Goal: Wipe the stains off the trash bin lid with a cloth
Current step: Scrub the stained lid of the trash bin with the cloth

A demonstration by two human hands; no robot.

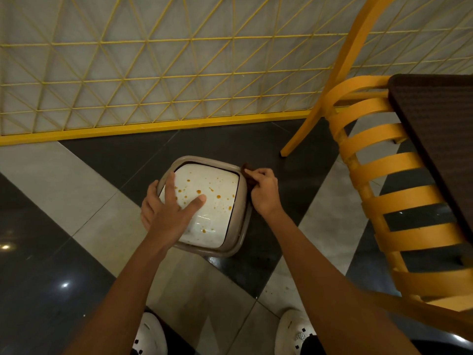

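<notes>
1. The left hand (163, 211) is released: its fingers are straight and spread, and it holds nothing.
2. Under that palm is the white trash bin lid (215, 221). The forefinger and thumb reach across the lid's left part, while the other fingers hang past the left side of the grey-brown bin rim (236, 242). Whether the palm presses on the lid or only hovers just above it cannot be told.
3. The right hand (263, 192) is curled, grasping a dark brown cloth (247, 172) between thumb and bent fingers.
4. The cloth sticks out from the front of that fist, at the far right corner of the rim. It is off the white panel, and contact with the rim cannot be made out.
5. Orange stains (198, 192) dot the lid between the two hands. Most are just beyond the left thumb tip, and a few more are near the left wrist.
6. To the right of the right forearm are a yellow slatted chair (378, 165) and a dark table (440, 139).
7. Beyond both hands stands a yellow lattice fence (153, 73).
8. Below the forearms are two white shoes (151, 334) on a floor (51, 190) of dark and pale tiles.
</notes>
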